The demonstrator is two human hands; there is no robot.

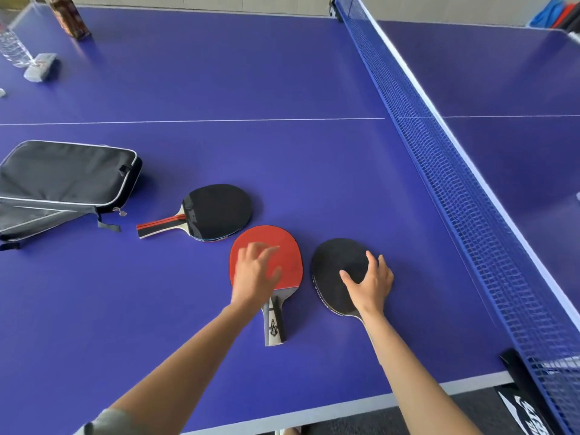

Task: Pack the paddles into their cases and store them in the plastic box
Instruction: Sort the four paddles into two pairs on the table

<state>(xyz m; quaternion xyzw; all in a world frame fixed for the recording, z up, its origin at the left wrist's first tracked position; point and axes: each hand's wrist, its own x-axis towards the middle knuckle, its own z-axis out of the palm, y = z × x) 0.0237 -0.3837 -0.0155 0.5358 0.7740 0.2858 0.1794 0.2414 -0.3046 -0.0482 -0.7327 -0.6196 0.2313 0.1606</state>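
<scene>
Table (pixel 219 73): smooth matt blue top w/ soft sheen; net (pixel 455 189) woven mesh. Cases (pixel 62 180): black cloth, slightly shiny, metal zip pull. Paddles: matt rubber faces, red paddle (pixel 292 246) & far black paddle (pixel 219 208) w/ glossy wood handles.

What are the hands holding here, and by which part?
Nothing is lifted. The left hand hovers blurred over the red paddle; the right hand rests on the black paddle, at its blade.
</scene>
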